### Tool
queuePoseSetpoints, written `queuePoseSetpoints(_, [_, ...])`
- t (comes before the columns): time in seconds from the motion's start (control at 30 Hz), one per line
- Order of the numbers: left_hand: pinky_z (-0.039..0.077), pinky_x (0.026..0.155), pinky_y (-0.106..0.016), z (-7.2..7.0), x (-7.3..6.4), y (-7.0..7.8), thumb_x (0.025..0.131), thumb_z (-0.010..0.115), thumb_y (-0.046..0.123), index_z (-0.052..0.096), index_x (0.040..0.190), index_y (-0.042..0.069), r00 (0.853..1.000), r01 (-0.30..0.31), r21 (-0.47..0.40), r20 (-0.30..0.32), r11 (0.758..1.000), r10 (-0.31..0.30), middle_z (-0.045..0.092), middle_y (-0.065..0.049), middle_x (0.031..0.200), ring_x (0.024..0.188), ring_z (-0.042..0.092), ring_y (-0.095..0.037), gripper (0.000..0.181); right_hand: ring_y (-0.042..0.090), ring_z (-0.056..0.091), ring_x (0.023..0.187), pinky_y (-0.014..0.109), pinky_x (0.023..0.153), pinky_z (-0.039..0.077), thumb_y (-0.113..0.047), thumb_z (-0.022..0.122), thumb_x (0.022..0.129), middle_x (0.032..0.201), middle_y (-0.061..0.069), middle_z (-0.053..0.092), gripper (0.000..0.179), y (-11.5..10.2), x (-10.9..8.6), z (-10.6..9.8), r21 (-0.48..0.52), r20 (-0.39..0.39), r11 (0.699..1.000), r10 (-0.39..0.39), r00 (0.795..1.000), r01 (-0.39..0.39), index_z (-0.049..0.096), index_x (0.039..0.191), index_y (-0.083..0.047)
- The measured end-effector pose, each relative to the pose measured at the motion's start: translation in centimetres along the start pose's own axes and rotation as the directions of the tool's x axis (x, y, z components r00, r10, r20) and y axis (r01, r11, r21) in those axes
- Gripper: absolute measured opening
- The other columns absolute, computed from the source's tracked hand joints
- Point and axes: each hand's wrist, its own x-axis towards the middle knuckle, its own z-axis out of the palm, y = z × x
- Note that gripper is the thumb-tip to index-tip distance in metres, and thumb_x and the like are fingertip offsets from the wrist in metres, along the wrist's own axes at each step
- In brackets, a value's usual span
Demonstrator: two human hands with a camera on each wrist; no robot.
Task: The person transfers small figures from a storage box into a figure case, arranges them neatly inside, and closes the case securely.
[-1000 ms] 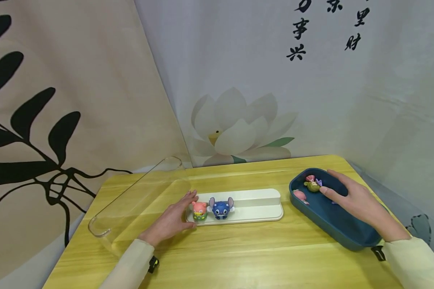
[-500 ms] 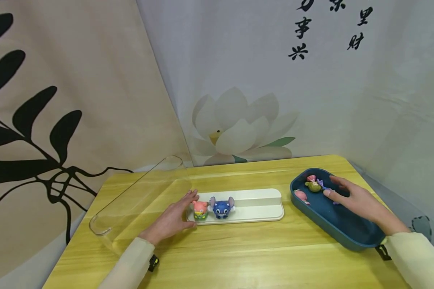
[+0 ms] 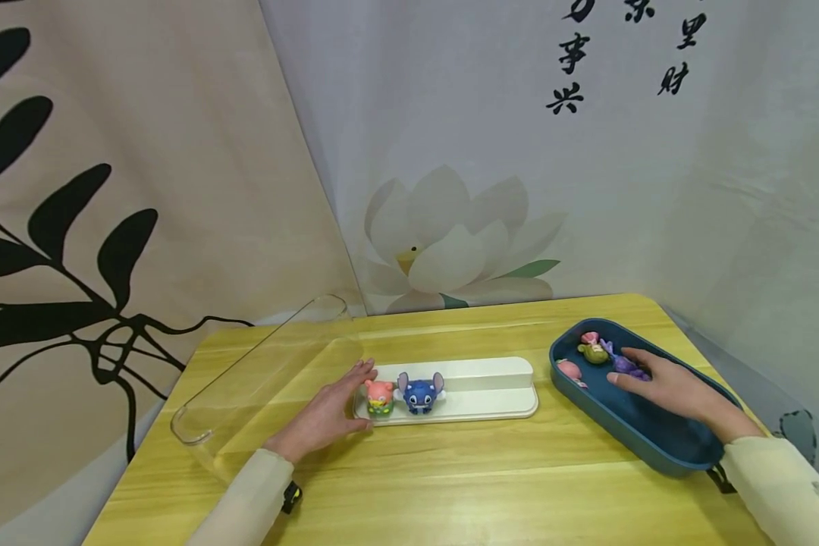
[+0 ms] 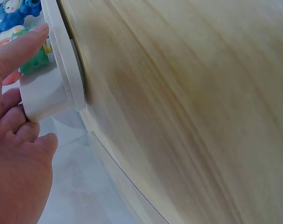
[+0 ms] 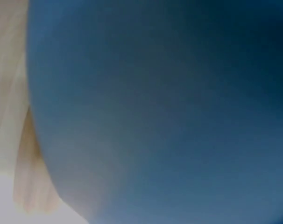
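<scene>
A long white display base [image 3: 491,394] lies in the middle of the table. On its left part sit a pink figurine [image 3: 379,397] with a green lower body and a big-eared blue figurine [image 3: 419,393]. My left hand [image 3: 324,417] holds the base's left end, thumb at the front edge and fingers behind. At the right, my right hand [image 3: 676,390] reaches into a dark blue tray [image 3: 644,447], thumb and fingers spread about a purple figurine [image 3: 626,365]. Beside it lie an olive figurine with a pink top [image 3: 592,350] and a pink one [image 3: 570,370]. The right wrist view shows blurred blue.
A clear plastic cover [image 3: 266,379] lies slanted on the left of the wooden table [image 3: 450,485]. Printed cloth [image 3: 450,152] hangs behind the table's back edge. Both sleeves come in from the front.
My right hand has shifted slightly down and in the tray, and more of the purple figurine shows between its thumb and fingers. My left hand stays at the base.
</scene>
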Motion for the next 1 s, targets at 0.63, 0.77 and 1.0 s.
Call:
queuePoseSetpoints(0.63, [0.019, 0.118, -0.073, 0.2, 0.0, 0.1, 0.083, 0.089, 0.016, 0.038, 0.161, 0.012, 1.000, 0.005, 0.005, -0.005, 1.000, -0.005, 0.021, -0.005, 0.171, 0.157, 0.017, -0.026, 0.093, 0.043, 0.064, 0.109, 0.062, 0.088, 0.054, -0.045, 0.061, 0.103, 0.127, 0.030, 0.064, 0.066, -0.4, -1.5, 0.1, -0.059, -0.025, 0.998, -0.012, 1.000, 0.010, 0.056, 0.138, 0.011])
queuePoseSetpoints(0.77, [0.020, 0.118, -0.072, 0.1, 0.0, 0.1, 0.083, 0.089, 0.016, 0.038, 0.161, 0.011, 1.000, 0.003, 0.003, -0.005, 1.000, -0.003, 0.022, -0.005, 0.171, 0.157, 0.017, -0.027, 0.093, 0.044, 0.062, 0.109, 0.064, 0.091, 0.052, -0.045, 0.061, 0.103, 0.125, 0.031, 0.064, 0.067, 0.1, -0.8, 0.2, -0.063, -0.031, 0.998, -0.001, 1.000, -0.001, 0.057, 0.136, 0.014])
queuePoseSetpoints(1.0, [0.021, 0.118, -0.072, 0.0, 0.0, 0.2, 0.083, 0.088, 0.015, 0.040, 0.160, 0.010, 1.000, -0.008, 0.006, -0.006, 1.000, 0.008, 0.021, -0.007, 0.171, 0.157, 0.018, -0.027, 0.091, 0.043, 0.064, 0.107, 0.062, 0.092, 0.053, -0.044, 0.062, 0.103, 0.120, 0.031, 0.067, 0.069, 0.3, 0.1, 0.3, -0.060, 0.001, 0.998, 0.032, 0.999, -0.032, 0.057, 0.132, 0.018])
